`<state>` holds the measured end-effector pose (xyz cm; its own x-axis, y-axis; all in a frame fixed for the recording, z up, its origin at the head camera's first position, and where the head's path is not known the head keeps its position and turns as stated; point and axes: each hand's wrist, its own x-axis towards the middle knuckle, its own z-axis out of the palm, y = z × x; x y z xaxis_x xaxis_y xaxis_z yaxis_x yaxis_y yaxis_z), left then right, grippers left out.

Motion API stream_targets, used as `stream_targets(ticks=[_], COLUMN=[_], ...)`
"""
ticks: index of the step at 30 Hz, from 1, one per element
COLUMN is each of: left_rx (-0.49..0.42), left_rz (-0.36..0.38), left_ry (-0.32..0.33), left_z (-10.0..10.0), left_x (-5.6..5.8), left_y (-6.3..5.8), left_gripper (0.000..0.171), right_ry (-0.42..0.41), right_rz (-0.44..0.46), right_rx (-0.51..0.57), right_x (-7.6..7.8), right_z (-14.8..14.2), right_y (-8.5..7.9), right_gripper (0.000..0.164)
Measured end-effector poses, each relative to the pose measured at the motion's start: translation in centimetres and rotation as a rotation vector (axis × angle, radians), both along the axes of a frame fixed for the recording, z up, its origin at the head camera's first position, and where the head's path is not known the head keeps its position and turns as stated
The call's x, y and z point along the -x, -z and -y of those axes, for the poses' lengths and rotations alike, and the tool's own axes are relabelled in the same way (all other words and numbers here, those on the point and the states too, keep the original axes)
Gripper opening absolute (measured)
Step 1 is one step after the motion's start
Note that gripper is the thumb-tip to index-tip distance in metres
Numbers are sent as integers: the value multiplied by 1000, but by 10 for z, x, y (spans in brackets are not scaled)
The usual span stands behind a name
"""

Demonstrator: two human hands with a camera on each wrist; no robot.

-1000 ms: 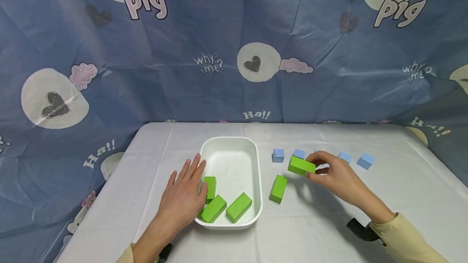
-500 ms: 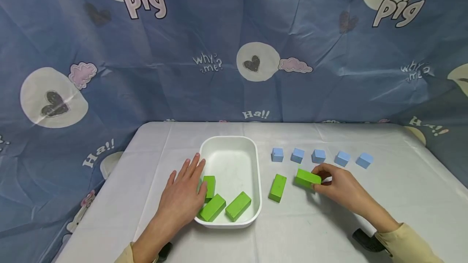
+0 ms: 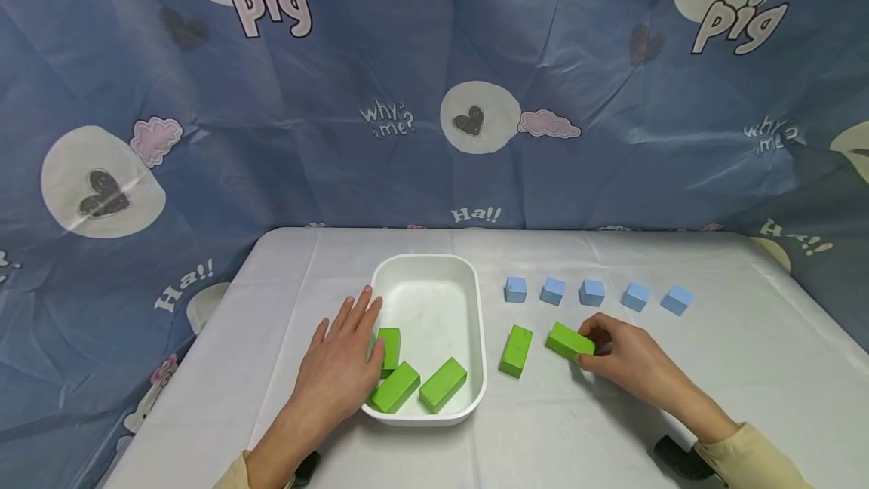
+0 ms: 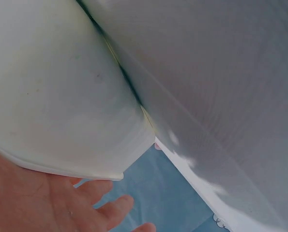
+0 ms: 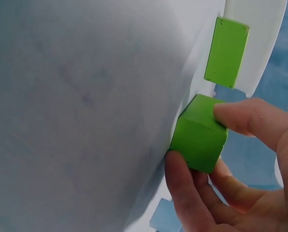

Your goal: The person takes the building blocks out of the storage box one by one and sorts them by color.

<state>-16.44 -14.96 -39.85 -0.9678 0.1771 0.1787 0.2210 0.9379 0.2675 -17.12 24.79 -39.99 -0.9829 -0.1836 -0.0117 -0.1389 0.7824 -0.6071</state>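
Note:
My right hand pinches a green block by its near right end, thumb on one side and fingers on the other. In the right wrist view that green block is down at the white tabletop. Just left of it lies another green block. My left hand rests with straight, spread fingers on the left rim of a white plastic tub. Inside the tub's near end are three green blocks, one of them at the right. The left wrist view shows the tub's outer wall over the palm.
A row of several small blue cubes stands behind the green blocks. The white-covered table ends at a blue printed cloth hanging at the back and left.
My right hand has brought its green block down and nearer to me, onto the table, uncovering the blue cubes. The left hand has stayed on the tub.

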Motion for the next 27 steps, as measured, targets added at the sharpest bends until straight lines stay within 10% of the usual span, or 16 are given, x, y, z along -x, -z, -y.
stream_targets(ticks=[18, 27], left_rx=[-1, 12], left_rz=[1, -1], left_ry=[-2, -4], left_z=[1, 1], left_x=[-1, -1], left_y=[-1, -1], left_gripper=[57, 57], right_ry=[-13, -66], right_rz=[31, -143], right_rx=[38, 54], right_x=[-6, 0], right_z=[0, 0], right_y=[0, -8], right_gripper=[40, 38])
